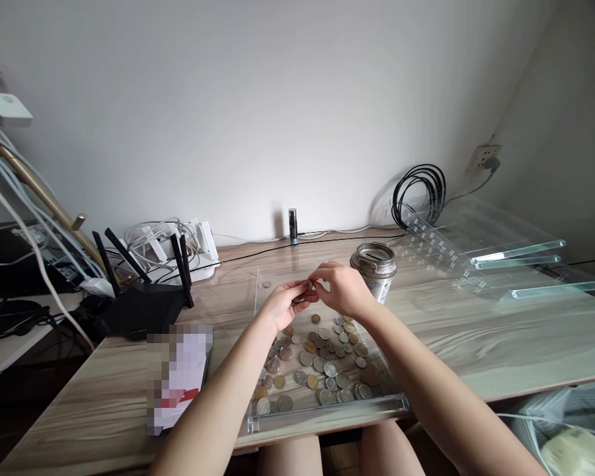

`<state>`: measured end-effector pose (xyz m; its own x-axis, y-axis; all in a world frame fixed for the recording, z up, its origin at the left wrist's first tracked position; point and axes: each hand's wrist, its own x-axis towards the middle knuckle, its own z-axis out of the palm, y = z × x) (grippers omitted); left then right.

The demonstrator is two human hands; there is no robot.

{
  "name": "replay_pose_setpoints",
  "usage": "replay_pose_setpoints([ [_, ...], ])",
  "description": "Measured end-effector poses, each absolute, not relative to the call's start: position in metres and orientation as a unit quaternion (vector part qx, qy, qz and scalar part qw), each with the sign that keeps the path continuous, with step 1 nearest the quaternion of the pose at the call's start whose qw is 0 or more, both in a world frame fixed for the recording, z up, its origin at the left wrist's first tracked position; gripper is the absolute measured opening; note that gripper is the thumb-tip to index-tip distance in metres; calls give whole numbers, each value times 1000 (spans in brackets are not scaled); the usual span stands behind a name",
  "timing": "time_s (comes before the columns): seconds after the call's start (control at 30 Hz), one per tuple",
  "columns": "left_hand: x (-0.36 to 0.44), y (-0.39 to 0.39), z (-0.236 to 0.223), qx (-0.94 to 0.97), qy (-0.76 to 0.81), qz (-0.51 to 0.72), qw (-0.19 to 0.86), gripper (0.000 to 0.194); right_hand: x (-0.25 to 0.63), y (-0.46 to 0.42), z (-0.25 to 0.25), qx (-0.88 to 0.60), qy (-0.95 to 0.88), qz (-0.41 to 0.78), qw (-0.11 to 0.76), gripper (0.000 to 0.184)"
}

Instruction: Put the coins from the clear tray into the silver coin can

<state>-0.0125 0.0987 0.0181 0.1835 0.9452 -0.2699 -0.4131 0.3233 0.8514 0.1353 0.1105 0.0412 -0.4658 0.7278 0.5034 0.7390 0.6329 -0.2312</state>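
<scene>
My left hand [281, 305] and my right hand [341, 288] meet above a clear acrylic tray [330, 411]. In my left hand's curled fingers are small coins, partly hidden. My right hand pinches a coin [310, 285] at the left hand's fingertips. Many loose coins [330, 370], silver and brassy, lie spread over the tray beneath my wrists. One coin [266, 284] sits apart near the tray's far left corner. Just beyond my right hand stands a can-shaped coin bank [375, 254] with a slotted metal lid, its lower part hidden by the hand and forearm.
At left are a black router [141, 309], bundled white cables [163, 241] and a blurred-out flat item [181, 377]. A small dark bottle [293, 227] stands by the wall. At right lie clear acrylic shelves [480, 251] and a black cable coil [419, 195].
</scene>
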Motion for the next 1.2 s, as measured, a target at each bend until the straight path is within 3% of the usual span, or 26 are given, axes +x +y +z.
replay_pose_setpoints([
  [0.3,-13,100,14,318,416,494,695,13,126,105,40,-468,-820,17,329,13],
  [0.5,-16,102,11,306,413,471,717,25,171,122,57,-585,-682,-101,428,18],
  [0.7,-16,100,14,310,426,470,708,24,207,144,59,-679,-628,-10,381,14],
  [0.87,-15,99,14,341,419,464,702,18,212,149,57,-673,-625,-38,395,13],
  [1.03,-15,99,14,330,422,478,697,13,197,136,59,-583,-673,-144,433,21],
  [1.1,-14,100,14,328,417,480,699,10,179,128,58,-533,-713,-119,440,24],
  [1.2,-14,101,13,321,408,491,700,9,149,117,50,-462,-816,-4,347,21],
])
